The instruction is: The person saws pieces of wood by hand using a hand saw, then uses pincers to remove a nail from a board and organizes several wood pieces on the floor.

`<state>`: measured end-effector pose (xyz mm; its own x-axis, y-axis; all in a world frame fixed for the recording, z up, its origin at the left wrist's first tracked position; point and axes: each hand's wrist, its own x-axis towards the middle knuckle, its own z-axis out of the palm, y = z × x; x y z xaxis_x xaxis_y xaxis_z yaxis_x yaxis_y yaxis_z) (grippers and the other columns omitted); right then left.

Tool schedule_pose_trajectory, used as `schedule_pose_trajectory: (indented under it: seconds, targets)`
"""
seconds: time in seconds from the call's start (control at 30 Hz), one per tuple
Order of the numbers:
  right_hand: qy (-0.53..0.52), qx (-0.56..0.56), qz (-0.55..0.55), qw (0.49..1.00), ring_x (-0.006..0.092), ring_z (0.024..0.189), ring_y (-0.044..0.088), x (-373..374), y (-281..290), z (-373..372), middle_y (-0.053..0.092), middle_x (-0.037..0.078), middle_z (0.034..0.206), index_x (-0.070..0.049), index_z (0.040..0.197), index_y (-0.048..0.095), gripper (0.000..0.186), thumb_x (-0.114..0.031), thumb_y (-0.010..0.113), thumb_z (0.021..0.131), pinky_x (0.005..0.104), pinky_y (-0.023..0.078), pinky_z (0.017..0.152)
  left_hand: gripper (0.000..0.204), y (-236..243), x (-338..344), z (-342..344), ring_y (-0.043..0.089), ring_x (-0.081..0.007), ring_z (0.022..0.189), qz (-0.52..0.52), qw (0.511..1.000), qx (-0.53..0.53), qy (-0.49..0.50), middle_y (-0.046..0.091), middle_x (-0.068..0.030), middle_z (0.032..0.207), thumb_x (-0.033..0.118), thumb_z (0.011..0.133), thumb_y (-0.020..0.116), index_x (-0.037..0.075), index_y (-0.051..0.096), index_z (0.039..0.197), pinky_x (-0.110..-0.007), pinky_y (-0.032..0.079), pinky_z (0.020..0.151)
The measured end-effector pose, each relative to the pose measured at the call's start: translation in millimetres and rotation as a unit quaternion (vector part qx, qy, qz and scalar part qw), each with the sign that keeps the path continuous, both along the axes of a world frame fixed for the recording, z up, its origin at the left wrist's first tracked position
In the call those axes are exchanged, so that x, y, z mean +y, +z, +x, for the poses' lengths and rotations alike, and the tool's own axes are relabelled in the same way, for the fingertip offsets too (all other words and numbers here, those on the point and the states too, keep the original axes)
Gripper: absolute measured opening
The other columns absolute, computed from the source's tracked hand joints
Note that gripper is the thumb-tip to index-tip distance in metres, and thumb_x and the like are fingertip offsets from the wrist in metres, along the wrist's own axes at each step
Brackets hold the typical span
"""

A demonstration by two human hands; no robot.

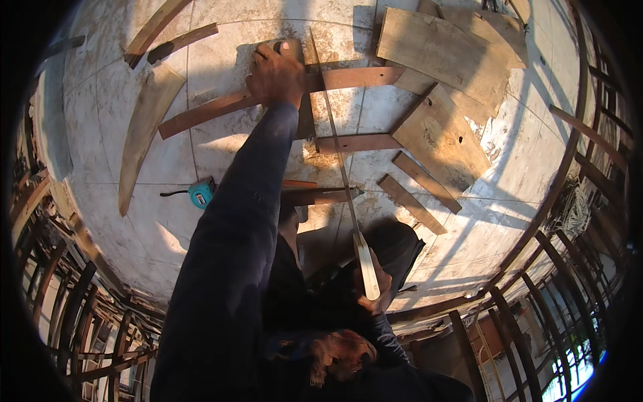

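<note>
My right hand (383,283) is closed around the pale handle of a handsaw (345,177), low in the picture beside my knee. Its long thin blade points away from me and crosses a reddish-brown wooden strip (365,78) just right of my other hand. My left arm reaches far forward, and my left hand (276,77) grips that strip from above, thumb side toward the blade. Under the strip lies a dark wooden block (305,124), partly hidden by the hand. Whether the teeth have cut into the strip cannot be made out.
A teal tape measure (200,193) lies left of my forearm. Broad boards (445,137) overlap at the right, with short strips (412,204) nearer me. A curved offcut (149,130) rests at the left. Slatted railings (516,335) border the tiled floor.
</note>
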<state>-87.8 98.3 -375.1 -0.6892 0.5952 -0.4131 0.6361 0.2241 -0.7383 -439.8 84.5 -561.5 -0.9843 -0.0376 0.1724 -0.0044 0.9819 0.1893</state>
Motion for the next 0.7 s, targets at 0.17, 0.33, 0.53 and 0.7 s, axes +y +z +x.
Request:
schedule_pose_trajectory:
  seconds: [0.17, 0.33, 0.53, 0.7]
  targets:
    - [-0.023, 0.101, -0.070, 0.992, 0.0025, 0.071, 0.055, 15, -48, -59, 0.070, 0.009, 0.084, 0.001, 0.130, 0.058, 0.051, -0.001, 0.067, 0.080, 0.0249, 0.049, 0.062, 0.043, 3, 0, -2, 0.068, -0.0320, 0.082, -0.020, 0.999, -0.030, 0.000, 0.065, -0.0144, 0.089, 0.047, 0.097, 0.047, 0.004, 0.053, 0.096, -0.047, 0.054, 0.068]
    - [-0.005, 0.017, 0.004, 1.000, 0.0112, 0.083, 0.069, 1, 1, -7, 0.071, 0.016, 0.097, 0.000, 0.131, 0.058, 0.054, -0.004, 0.068, 0.078, 0.0269, 0.052, 0.076, 0.038, 7, 3, -2, 0.066, -0.0288, 0.089, -0.017, 0.998, -0.057, 0.011, 0.063, -0.0133, 0.095, 0.042, 0.098, 0.047, 0.004, 0.053, 0.101, -0.045, 0.053, 0.072]
    - [-0.038, 0.099, -0.093, 0.990, 0.0094, 0.066, 0.058, 18, -31, -55, 0.068, 0.010, 0.082, 0.003, 0.126, 0.059, 0.050, 0.000, 0.065, 0.076, 0.0259, 0.048, 0.064, 0.045, 7, 3, -4, 0.067, -0.0340, 0.085, 0.006, 0.999, -0.054, -0.004, 0.063, -0.0161, 0.092, 0.047, 0.097, 0.046, 0.003, 0.053, 0.097, -0.048, 0.053, 0.070]
    - [-0.030, 0.113, -0.072, 0.991, 0.0105, 0.072, 0.066, 7, -28, -27, 0.071, 0.008, 0.084, 0.000, 0.130, 0.058, 0.048, -0.008, 0.068, 0.083, 0.0264, 0.051, 0.067, 0.048, 7, 4, -4, 0.067, -0.0336, 0.084, -0.016, 0.998, -0.066, 0.017, 0.063, -0.0156, 0.092, 0.051, 0.097, 0.045, 0.004, 0.052, 0.097, -0.047, 0.053, 0.069]
